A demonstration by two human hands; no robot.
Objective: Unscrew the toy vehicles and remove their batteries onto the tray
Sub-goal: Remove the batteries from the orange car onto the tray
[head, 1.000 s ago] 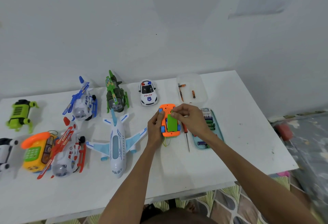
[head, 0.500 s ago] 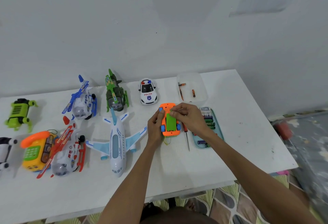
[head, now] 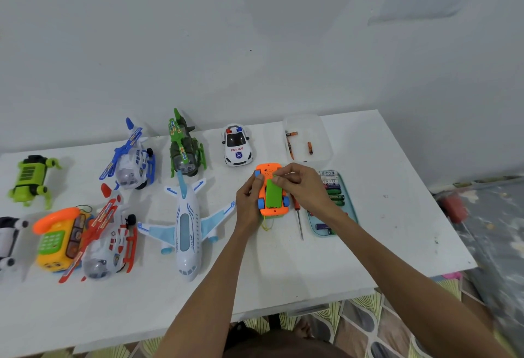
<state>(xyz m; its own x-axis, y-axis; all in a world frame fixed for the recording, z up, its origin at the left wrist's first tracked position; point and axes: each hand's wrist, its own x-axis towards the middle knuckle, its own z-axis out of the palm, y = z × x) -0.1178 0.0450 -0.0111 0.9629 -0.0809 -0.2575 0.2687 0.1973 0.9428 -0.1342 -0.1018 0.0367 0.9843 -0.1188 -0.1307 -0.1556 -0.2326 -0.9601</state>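
Head view showed the orange toy car (head: 270, 187) belly-up on the table (head: 283, 267), right of its middle, so its green battery cover (head: 273, 196) faced up. The left hand (head: 249, 201) curled round the car's left side, seemingly to steady it. The right hand (head: 300, 184) pinched the cover's far end between thumb and fingertips, likely to lift it. Just beside the car, toward the right edge, lay the screwdriver (head: 299, 224) and the tray (head: 312, 223) of batteries (head: 333, 191).

Orange toy car (head: 269, 171) with green cover (head: 273, 194) and blue wheels (head: 286, 202); white table (head: 312, 267); teal tray (head: 350, 207).
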